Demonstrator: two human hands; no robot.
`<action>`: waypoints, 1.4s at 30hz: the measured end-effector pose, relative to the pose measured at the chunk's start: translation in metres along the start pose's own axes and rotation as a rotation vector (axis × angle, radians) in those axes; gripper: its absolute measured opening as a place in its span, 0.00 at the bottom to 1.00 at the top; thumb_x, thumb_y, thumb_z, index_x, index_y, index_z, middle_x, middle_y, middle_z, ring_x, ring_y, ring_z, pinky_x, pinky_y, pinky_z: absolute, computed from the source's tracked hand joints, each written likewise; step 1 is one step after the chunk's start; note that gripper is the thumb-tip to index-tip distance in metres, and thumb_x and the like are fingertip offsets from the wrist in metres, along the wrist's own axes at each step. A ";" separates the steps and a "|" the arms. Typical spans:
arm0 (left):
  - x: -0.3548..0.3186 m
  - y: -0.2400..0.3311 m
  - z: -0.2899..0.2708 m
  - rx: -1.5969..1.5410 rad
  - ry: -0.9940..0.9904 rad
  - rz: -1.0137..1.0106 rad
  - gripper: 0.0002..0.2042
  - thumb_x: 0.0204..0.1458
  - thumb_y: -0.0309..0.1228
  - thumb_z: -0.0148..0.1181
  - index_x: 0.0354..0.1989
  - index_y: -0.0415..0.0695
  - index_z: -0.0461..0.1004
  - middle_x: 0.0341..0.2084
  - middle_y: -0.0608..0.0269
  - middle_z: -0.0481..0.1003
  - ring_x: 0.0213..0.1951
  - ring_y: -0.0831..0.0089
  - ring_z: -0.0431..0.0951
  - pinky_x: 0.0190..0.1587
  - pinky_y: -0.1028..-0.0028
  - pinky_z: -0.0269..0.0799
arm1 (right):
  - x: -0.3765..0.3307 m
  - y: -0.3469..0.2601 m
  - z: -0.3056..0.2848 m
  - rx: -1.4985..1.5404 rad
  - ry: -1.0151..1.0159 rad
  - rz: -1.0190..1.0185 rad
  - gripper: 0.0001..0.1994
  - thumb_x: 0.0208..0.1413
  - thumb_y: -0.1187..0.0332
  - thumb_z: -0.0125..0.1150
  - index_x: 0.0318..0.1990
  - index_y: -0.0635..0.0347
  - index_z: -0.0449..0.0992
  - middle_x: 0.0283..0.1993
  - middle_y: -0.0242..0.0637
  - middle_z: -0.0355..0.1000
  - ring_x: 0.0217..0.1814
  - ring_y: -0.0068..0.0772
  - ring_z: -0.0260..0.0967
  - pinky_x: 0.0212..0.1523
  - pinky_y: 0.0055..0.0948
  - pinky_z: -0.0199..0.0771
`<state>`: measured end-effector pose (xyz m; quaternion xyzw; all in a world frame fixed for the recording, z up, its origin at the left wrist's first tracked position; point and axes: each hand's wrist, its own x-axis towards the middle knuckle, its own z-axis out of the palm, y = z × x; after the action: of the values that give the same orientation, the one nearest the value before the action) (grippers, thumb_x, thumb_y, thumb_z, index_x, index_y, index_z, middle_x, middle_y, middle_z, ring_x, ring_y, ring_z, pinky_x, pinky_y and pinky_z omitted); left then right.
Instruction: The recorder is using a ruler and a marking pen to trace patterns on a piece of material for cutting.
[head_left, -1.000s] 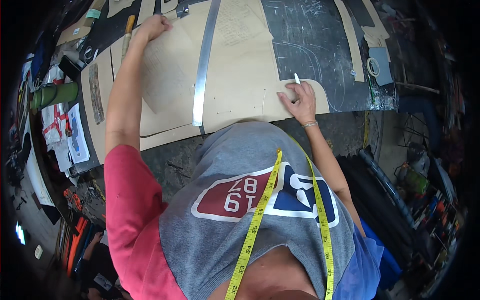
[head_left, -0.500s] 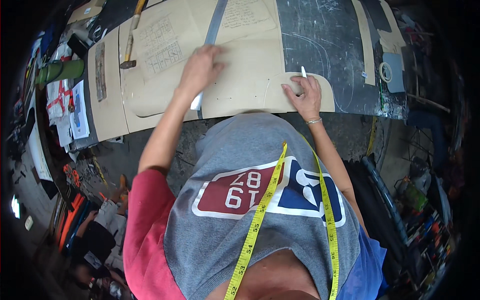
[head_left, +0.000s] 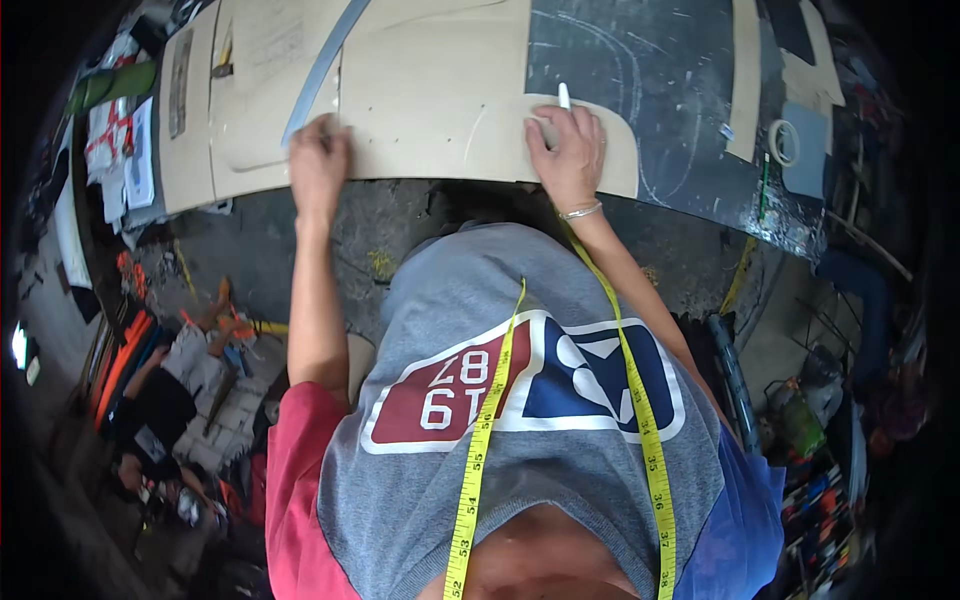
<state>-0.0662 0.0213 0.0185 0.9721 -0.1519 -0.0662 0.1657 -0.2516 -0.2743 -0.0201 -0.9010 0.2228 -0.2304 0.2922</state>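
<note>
A large sheet of tan pattern card (head_left: 420, 115) lies along the near side of the table. On its left part my left hand (head_left: 319, 165) is closed, fingers curled down; whatever is in them is hidden. Just beyond those fingers is the near end of a long grey metal ruler (head_left: 322, 75), lying aslant. My right hand (head_left: 570, 150) rests on the card's rounded right end and grips a white pen (head_left: 564, 96), which sticks up between thumb and fingers. Small dark marks dot the card between my hands.
A hammer (head_left: 224, 55) lies at the far left. Right of the card is a dark, chalk-marked board (head_left: 670, 110), with a tape roll (head_left: 784, 143) beyond. A yellow measuring tape (head_left: 468, 500) hangs round my neck. Another person (head_left: 165, 410) is at the lower left.
My left hand has moved left and nearer to me, off the ruler's middle. The ruler now lies further left and more slanted. My right hand still has the pen.
</note>
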 end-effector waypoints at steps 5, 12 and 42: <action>-0.043 0.037 0.006 -0.024 0.033 -0.110 0.34 0.52 0.48 0.72 0.60 0.34 0.75 0.45 0.41 0.80 0.46 0.55 0.82 0.50 0.61 0.77 | -0.004 0.000 -0.001 -0.036 0.004 0.003 0.11 0.51 0.60 0.73 0.41 0.48 0.83 0.39 0.36 0.72 0.46 0.45 0.70 0.50 0.44 0.68; -0.039 0.059 -0.013 -0.317 -0.116 -0.327 0.48 0.44 0.44 0.79 0.70 0.30 0.60 0.52 0.35 0.74 0.54 0.46 0.77 0.58 0.57 0.74 | -0.004 0.000 0.000 -0.097 -0.006 -0.033 0.18 0.47 0.53 0.77 0.42 0.49 0.82 0.39 0.34 0.72 0.46 0.44 0.70 0.50 0.43 0.69; -0.062 0.143 0.044 0.071 -0.203 0.771 0.23 0.54 0.25 0.61 0.61 0.49 0.76 0.58 0.63 0.75 0.60 0.56 0.72 0.57 0.57 0.73 | -0.002 -0.005 -0.001 -0.009 -0.015 -0.006 0.08 0.52 0.65 0.70 0.39 0.50 0.81 0.40 0.40 0.72 0.50 0.49 0.70 0.51 0.45 0.70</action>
<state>-0.1720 -0.1006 0.0308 0.8377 -0.5232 -0.0894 0.1287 -0.2527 -0.2699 -0.0167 -0.9046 0.2192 -0.2236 0.2892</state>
